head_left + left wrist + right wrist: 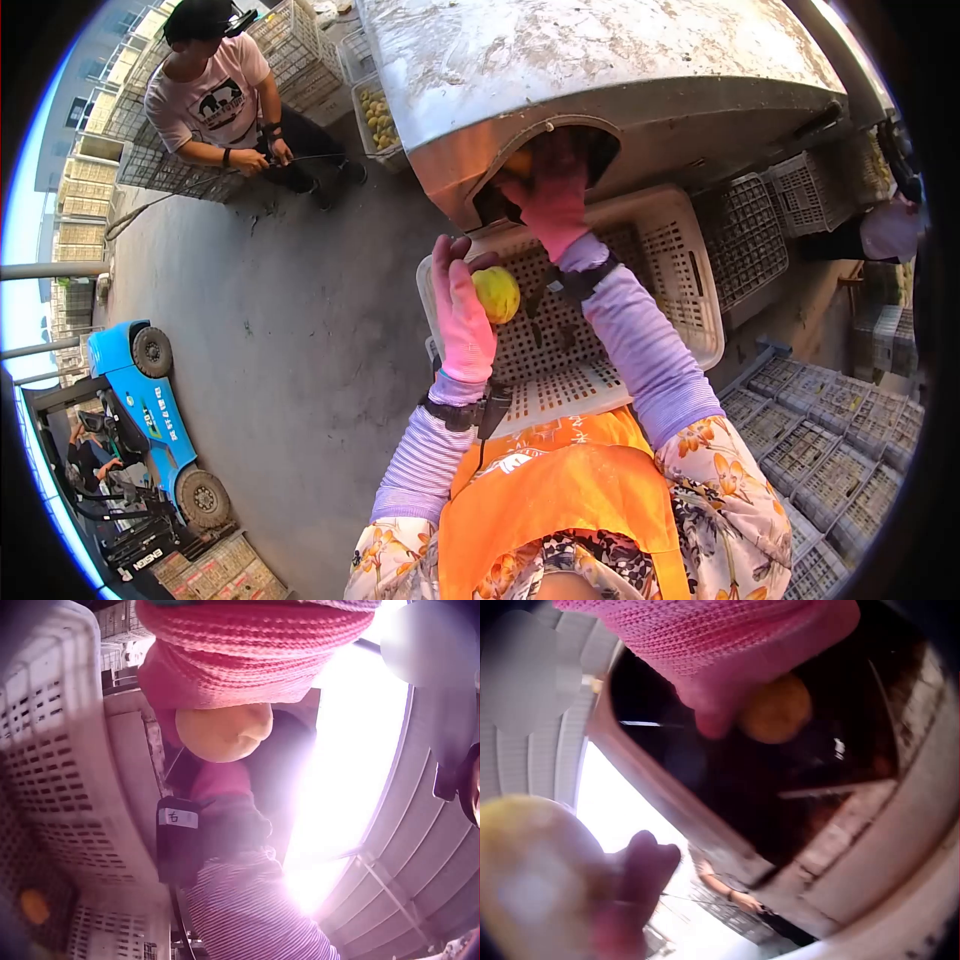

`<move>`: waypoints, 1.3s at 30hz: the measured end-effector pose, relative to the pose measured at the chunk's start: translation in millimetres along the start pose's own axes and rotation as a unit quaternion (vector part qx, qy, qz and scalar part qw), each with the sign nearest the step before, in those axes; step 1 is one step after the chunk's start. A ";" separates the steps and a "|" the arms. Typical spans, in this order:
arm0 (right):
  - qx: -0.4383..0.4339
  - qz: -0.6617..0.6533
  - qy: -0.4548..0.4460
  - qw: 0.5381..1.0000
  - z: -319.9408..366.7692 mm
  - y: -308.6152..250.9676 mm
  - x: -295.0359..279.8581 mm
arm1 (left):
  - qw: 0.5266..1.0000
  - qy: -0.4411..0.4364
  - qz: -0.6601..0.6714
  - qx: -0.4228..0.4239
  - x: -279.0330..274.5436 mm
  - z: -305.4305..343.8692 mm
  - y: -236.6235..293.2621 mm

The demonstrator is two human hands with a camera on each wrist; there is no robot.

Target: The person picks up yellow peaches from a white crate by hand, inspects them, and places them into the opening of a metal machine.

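Note:
My left hand (466, 315), in a pink glove, holds a yellow peach (495, 293) over the near left part of a white plastic crate (705, 300). The same peach (225, 733) shows under the knitted glove in the left wrist view. My right hand (555, 200), also gloved in pink, reaches into the round dark opening of a large metal machine (450, 165). There, in the right wrist view, its fingers grip a second peach (778, 710); part of that grip is hidden by the glove.
An orange-yellow fruit (34, 906) lies in the crate. Stacked crates (830, 430) stand at right. At upper left a person (225, 100) holds a thin cord or rod near a crate of yellow fruit (380, 120). A blue forklift (150, 410) is at left.

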State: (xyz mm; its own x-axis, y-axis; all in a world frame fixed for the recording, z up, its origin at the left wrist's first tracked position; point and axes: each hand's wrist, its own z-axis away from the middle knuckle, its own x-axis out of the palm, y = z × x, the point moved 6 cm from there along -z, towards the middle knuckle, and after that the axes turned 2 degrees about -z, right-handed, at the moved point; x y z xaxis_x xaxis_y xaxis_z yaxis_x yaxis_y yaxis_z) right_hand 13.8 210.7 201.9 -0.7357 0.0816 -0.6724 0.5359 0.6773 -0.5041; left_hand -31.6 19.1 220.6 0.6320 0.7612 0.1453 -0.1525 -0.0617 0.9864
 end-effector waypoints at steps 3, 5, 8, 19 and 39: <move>0.014 -0.170 -0.134 0.976 5.6 -36.3 -89.7 | 0.997 0.007 -0.009 0.079 -1.4 0.6 11.2; 0.060 -0.309 -0.280 0.907 53.2 -53.7 -108.8 | 0.991 -0.008 -0.038 0.128 6.5 8.3 25.6; 0.117 -0.368 -0.291 0.875 69.7 -58.6 -121.0 | 0.989 -0.046 0.017 0.142 27.3 18.3 37.4; -0.023 0.075 0.046 0.996 -3.6 -9.9 -19.8 | 0.998 0.012 -0.025 0.062 12.0 23.9 -45.3; 0.141 0.354 -0.666 0.641 263.2 277.1 -47.3 | 0.725 -0.470 -0.488 -0.122 175.2 75.0 -367.2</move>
State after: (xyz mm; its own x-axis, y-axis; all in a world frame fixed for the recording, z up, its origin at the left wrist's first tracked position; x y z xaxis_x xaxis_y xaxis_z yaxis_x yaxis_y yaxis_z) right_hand 306.1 202.1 -48.6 0.6391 -0.5286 -0.5587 0.7324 0.6399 0.2324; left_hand 192.1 126.6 -110.4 0.7500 -0.4190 -0.5119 0.6595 0.4136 0.6277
